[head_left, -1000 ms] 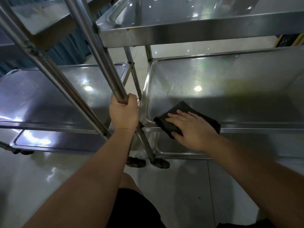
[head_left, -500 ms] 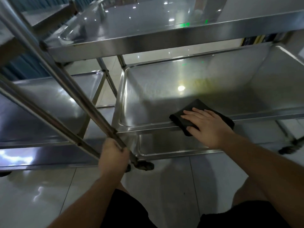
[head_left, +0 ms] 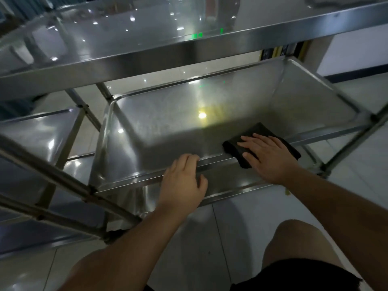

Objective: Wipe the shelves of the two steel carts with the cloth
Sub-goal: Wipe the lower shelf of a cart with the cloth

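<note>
- The right-hand cart is a stiff, heavy steel frame on wheels; I judge it may roll when pushed, so it wants steadying at a rim or post, not on a slick flat panel.
- The second cart stands just beside it on the left, equally rigid, with its shelves bare of any hand.
- The middle shelf of the right-hand cart is a shallow steel tray, hard and glossy; a cloth should glide over it easily, and its raised front rim gives a firm edge to hold.
- The left hand grips that front rim, fingers curled over the top and thumb below, bracing the cart.
- The right hand lies flat, fingers straight and slightly spread, pressing down on the cloth without gripping it.
- The cloth is dark, soft, light and folded, lying at the front right of the middle shelf and partly draped over the rim; a flat palm is probably the best hold.
</note>
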